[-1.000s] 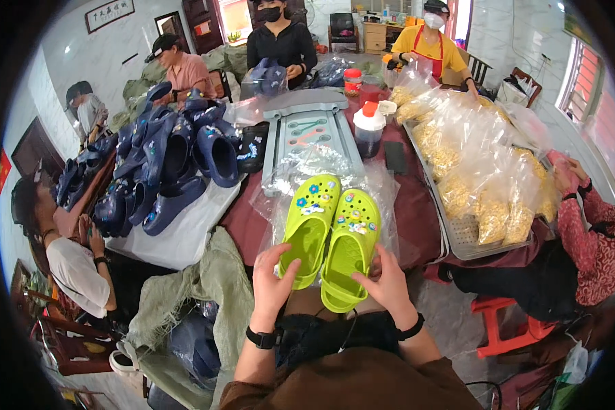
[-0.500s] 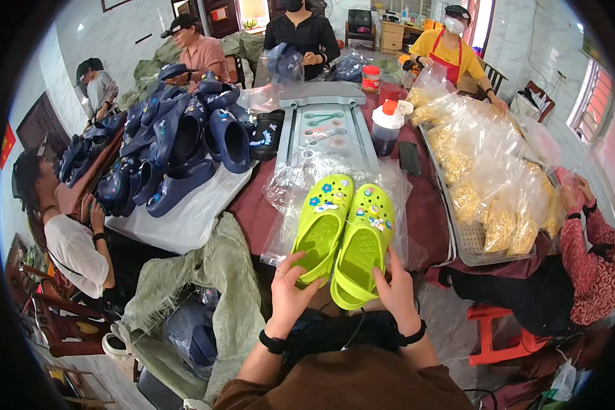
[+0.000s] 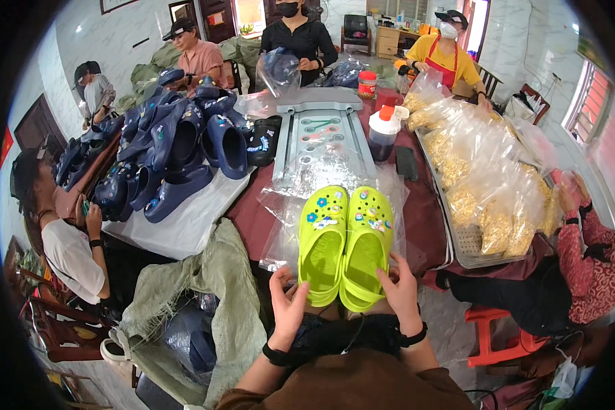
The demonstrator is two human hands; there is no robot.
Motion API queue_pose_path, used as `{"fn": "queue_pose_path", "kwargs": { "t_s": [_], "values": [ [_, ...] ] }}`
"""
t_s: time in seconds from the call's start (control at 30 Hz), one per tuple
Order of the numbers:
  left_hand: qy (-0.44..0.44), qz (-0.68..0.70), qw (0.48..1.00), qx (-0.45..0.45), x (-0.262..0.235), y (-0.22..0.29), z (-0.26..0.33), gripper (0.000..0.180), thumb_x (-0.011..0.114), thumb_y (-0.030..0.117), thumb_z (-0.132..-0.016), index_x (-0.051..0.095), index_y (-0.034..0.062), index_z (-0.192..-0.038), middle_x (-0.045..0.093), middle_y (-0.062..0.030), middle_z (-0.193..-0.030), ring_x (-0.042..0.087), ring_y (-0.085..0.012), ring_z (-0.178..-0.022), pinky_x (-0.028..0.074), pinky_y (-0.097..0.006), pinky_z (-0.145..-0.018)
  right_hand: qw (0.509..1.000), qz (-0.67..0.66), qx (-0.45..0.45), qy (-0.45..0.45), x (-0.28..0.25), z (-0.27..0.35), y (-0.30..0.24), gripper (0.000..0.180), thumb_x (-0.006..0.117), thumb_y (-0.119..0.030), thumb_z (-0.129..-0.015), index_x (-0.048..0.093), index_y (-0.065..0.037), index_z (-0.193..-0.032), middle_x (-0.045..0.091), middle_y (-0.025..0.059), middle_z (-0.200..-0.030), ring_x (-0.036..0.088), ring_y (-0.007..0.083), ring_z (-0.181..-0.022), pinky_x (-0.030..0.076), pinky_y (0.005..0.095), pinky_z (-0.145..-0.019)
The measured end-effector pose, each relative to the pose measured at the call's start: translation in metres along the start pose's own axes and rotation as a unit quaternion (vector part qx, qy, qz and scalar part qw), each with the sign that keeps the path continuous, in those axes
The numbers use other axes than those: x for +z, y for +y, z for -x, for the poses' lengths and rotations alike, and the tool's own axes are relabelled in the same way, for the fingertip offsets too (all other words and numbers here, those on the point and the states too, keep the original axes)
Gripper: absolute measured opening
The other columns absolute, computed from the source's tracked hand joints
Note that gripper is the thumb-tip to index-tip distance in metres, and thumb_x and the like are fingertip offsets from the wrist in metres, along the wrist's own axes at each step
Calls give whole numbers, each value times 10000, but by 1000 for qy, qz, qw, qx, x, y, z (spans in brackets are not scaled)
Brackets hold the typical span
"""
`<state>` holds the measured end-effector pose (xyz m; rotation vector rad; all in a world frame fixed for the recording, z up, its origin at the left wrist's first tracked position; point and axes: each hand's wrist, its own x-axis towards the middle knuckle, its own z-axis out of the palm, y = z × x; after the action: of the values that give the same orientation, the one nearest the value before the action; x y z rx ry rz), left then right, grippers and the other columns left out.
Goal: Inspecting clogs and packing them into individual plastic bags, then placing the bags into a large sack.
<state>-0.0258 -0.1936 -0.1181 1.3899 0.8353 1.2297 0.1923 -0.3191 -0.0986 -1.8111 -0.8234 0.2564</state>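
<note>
at lower centre of the frame, the left hand point(image 3: 288, 305), fingers loosely parted, flanks a lime-green clog point(image 3: 322, 256); the right hand point(image 3: 402, 292) touches the matching clog point(image 3: 366, 256), whether grasping i cannot tell.

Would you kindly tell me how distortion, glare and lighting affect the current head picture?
Head view: black fisheye vignette at the corners, edges bending near the rim; head view: glare on the clear plastic near the green clogs, which look fairly sharp; head view: bright barred window at right.
</note>
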Motion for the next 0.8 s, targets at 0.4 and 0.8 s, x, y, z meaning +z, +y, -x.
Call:
{"fn": "queue_pose_path", "kwargs": {
  "t_s": [0.4,0.8],
  "values": [
    [-193,271,893,-303,-16,15,-12,490,497,341,-1064,453,30,-1441,595,-93,-1358,609,-194,-1177,497,-316,-926,989,-116,78,-51,-2,-2,8,504,733,-127,-894,549,9,-1343,688,61,-950,623,107,-811,498,254,-738],
    [-176,617,641,-421,-6,-13,-13,612,375,480,-1071,365,73,-1527,467,-170,-1517,477,-324,-1374,369,-515,-1150,794,-531,228,-188,-10,-2,20,422,585,-216,-983,528,21,-1326,653,95,-1213,638,169,-1094,502,324,-956]
  ]
}}
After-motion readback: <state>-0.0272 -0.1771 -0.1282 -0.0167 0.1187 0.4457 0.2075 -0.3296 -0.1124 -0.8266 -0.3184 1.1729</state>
